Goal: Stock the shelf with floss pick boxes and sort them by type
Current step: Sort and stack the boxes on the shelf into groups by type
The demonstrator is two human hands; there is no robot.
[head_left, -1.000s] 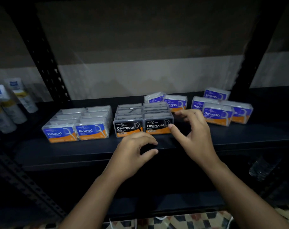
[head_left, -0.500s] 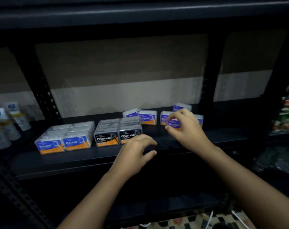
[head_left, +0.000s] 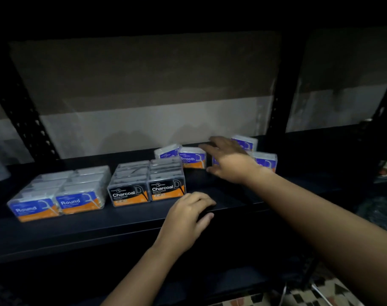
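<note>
Bare shelf [head_left: 221,196] runs open across the front edge, lower centre. Round boxes [head_left: 57,195] and Charcoal boxes [head_left: 147,184] block the left and middle; Smooth boxes [head_left: 192,157] crowd the back, centre right. A black upright [head_left: 274,120] closes off the right.

Both bare forearms reach forward from below. The left hand [head_left: 189,214] sits low and near, palm down, its fingers loosely curled and its thumb tucked toward them, nothing held in it. The right arm stretches farther out and across, and the right hand [head_left: 229,161] is spread, palm down, fingers extended forward and slightly blurred.
</note>
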